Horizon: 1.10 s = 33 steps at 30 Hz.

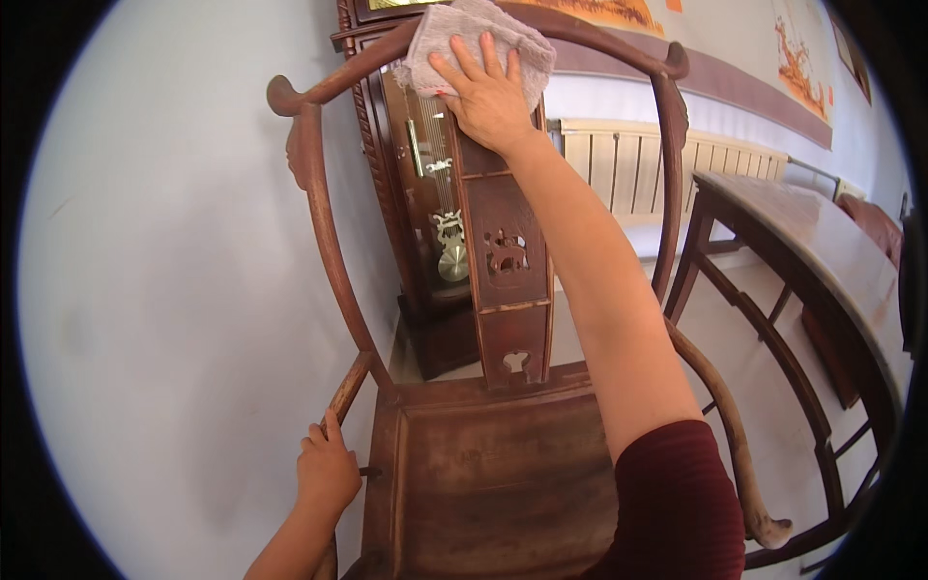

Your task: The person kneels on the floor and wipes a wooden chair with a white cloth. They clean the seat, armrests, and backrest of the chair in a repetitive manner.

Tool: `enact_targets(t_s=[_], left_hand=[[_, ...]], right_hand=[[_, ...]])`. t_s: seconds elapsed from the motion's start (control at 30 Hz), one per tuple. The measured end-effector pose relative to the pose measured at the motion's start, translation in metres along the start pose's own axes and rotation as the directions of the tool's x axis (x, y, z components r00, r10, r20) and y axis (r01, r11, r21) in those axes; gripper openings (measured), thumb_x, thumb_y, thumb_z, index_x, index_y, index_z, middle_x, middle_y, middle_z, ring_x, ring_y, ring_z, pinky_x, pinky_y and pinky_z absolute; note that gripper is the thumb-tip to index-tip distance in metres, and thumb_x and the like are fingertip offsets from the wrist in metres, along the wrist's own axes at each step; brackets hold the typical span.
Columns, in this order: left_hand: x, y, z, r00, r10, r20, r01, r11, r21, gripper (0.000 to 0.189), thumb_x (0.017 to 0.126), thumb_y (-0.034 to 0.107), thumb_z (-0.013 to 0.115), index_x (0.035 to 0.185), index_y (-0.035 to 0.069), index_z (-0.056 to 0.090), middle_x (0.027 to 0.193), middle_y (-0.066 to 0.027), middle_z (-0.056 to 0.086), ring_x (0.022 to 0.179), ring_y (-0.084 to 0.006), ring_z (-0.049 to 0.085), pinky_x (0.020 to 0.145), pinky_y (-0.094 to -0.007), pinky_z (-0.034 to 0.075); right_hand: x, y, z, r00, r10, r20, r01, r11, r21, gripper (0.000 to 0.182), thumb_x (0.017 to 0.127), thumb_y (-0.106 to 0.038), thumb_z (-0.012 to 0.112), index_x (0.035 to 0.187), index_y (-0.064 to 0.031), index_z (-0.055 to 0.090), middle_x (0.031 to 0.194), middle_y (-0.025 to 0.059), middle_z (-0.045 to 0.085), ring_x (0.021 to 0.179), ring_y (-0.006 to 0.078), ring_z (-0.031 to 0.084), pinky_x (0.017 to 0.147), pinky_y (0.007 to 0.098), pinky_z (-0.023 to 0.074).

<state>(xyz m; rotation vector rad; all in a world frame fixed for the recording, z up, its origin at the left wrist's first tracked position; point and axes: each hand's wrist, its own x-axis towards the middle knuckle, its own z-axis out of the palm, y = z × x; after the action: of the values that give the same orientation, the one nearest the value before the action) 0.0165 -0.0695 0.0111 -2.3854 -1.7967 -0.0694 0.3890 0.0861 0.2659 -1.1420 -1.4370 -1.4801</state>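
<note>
My right hand (487, 94) lies with spread fingers on a folded greyish-pink cloth (536, 58). It presses the cloth over the upper part of the splat and the top rail of a dark wooden armchair (355, 65). Below it runs the carved back splat (505, 290), with pierced cut-outs. Lower left, my left hand (328, 464) is closed around the chair's left armrest (349, 380), whose finish is worn. Between my arms is the scuffed wooden seat (500, 493). The right armrest (732, 435) curves forward beyond my right arm.
Close behind the chair stands a longcase clock (395, 181) with a glass front and a pendulum (453, 262). A pale wall (167, 254) rises along the left. A white radiator (616, 170) is on the back wall. To the right is a dark wooden table (805, 217).
</note>
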Motion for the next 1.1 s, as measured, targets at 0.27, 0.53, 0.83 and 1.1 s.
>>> enact_targets(t_s=[0.27,0.53,0.83,1.1], left_hand=[[0.002,0.002,0.001,0.999,0.014,-0.033,-0.017,0.995,-0.097,0.075,0.078,0.014,0.062,0.136,-0.003,0.018,0.119,-0.0261,0.042,0.102,-0.0381,0.049,0.082,-0.0409,0.048],[0.004,-0.002,0.005,0.999,0.02,-0.049,-0.026,0.993,-0.112,0.075,0.077,0.013,0.063,0.136,-0.004,0.019,0.116,-0.0264,0.044,0.099,-0.0384,0.051,0.082,-0.0407,0.047],[0.005,-0.006,0.011,0.996,0.049,-0.068,-0.054,0.996,-0.071,0.074,0.079,0.016,0.061,0.136,-0.006,0.02,0.117,-0.0266,0.042,0.095,-0.0345,0.051,0.075,-0.0369,0.049],[0.005,-0.004,0.01,0.996,0.035,-0.084,-0.044,0.993,-0.108,0.077,0.076,0.016,0.064,0.136,-0.005,0.019,0.112,-0.0253,0.046,0.097,-0.0365,0.052,0.079,-0.0391,0.048]], right_hand=[[-0.061,-0.011,-0.025,0.987,-0.083,0.136,0.077,0.996,0.055,0.048,0.084,-0.03,0.056,0.13,-0.0238,0.044,0.14,0.0073,0.035,0.131,0.0358,0.025,0.102,0.0584,0.0207],[-0.1,-0.03,-0.049,0.932,-0.104,0.347,0.085,0.994,0.069,0.05,0.085,-0.027,0.054,0.133,-0.0204,0.04,0.142,0.0084,0.031,0.132,0.0368,0.023,0.102,0.0586,0.0207],[-0.115,-0.046,-0.068,0.863,-0.13,0.487,0.143,0.99,0.011,0.048,0.088,-0.026,0.049,0.133,-0.0104,0.04,0.141,0.0155,0.031,0.132,0.0414,0.023,0.1,0.0597,0.023],[-0.185,-0.077,-0.096,0.857,-0.094,0.507,0.053,0.994,0.094,0.053,0.081,-0.02,0.058,0.131,-0.0096,0.042,0.139,0.0159,0.034,0.13,0.0423,0.026,0.098,0.0607,0.0269]])
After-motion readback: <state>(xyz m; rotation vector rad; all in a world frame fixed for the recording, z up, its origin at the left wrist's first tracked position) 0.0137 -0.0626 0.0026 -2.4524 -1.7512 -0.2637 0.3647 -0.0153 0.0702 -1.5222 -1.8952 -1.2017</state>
